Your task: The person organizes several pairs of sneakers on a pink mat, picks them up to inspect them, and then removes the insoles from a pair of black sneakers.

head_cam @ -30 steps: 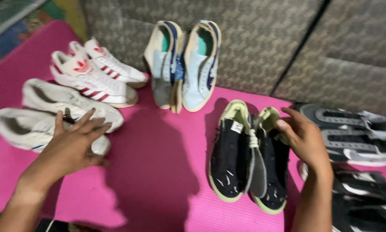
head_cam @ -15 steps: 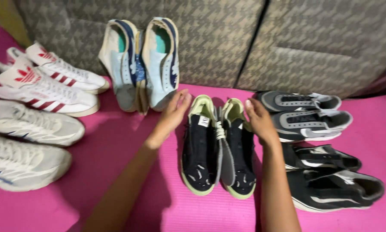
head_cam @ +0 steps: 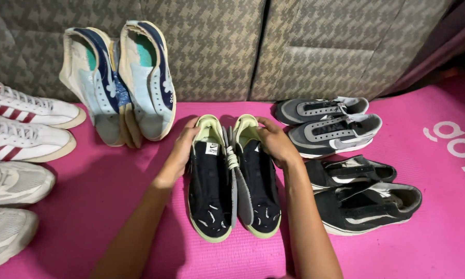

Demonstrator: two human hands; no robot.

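pink mat (head_cam: 113,196) against grey cushions (head_cam: 315,46). black pair with lime soles (head_cam: 232,181) mid-mat, soles pressed together, heels held: left hand (head_cam: 183,150) and right hand (head_cam: 275,140) curled around them, likely squaring the pair. grey pair (head_cam: 328,126) just beside, blue-white pair (head_cam: 121,82) leaning upright.

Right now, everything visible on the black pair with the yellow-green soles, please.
The black pair with yellow-green soles lies on the pink mat, the two shoes tipped on their sides and pressed together, openings facing up and out. Uppers look like black fabric with small pale marks near the toes; linings and sole rims are pale yellow-green. Grey tongues and white laces bunch between them, and a small white tag shows inside the left shoe. The left hand grips one heel side, the right hand the other.
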